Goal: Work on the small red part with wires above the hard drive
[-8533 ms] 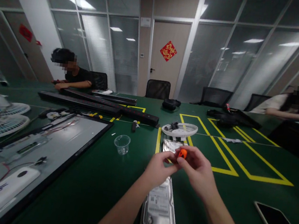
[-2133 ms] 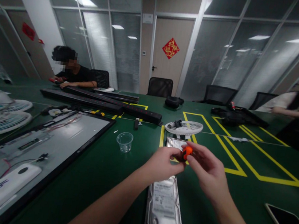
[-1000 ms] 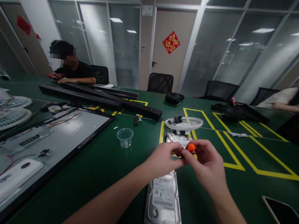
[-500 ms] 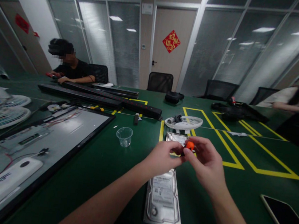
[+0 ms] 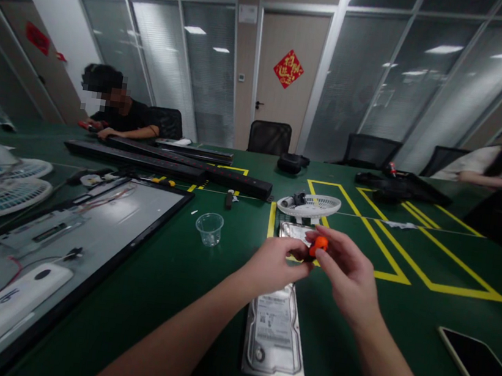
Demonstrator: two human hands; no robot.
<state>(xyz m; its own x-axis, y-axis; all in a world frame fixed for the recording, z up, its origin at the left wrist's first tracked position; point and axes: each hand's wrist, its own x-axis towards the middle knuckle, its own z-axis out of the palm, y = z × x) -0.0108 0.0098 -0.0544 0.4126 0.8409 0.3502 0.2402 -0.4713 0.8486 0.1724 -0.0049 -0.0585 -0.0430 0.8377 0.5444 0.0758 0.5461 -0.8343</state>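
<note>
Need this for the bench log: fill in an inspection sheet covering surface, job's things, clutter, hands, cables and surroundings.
Surface: green table with yellow tape outlines.
Job's things: orange item, held; drive, label up, flat on the table; silver piece beyond it, partly hidden.
Clutter: clear cup; dark-screened device at right; fan parts at left; black bars farther back.
Hands: left hand and right hand both grip the orange item.
Cables: thin wires on the open panel.
Surroundings: one person far left, another far right; door behind.

Small orange-and-black object (image 5: 319, 246), partly hidden
</note>
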